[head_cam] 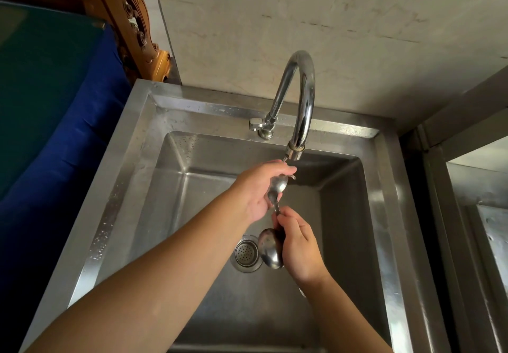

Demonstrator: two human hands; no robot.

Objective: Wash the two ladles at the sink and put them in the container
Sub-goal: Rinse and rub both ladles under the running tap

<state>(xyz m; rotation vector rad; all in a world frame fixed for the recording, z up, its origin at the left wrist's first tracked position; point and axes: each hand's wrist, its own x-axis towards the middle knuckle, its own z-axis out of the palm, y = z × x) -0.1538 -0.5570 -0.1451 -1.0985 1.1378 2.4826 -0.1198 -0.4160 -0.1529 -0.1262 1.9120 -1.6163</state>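
Two steel ladles are held over the steel sink [132, 160]. My left hand [257, 187] cups the bowl of one ladle [278, 184] right under the tap's spout [295, 151]. That ladle's thin handle runs down into my right hand [299, 245]. My right hand also grips the second ladle [270, 249], whose bowl hangs down just above the drain strainer [246, 253]. I cannot make out running water. The container is not in view.
The curved chrome tap [303, 91] rises from the sink's back ledge, its lever [255, 124] to the left. A blue-covered surface [55, 121] lies left of the sink. A second steel unit [489, 229] stands at the right. A tiled wall is behind.
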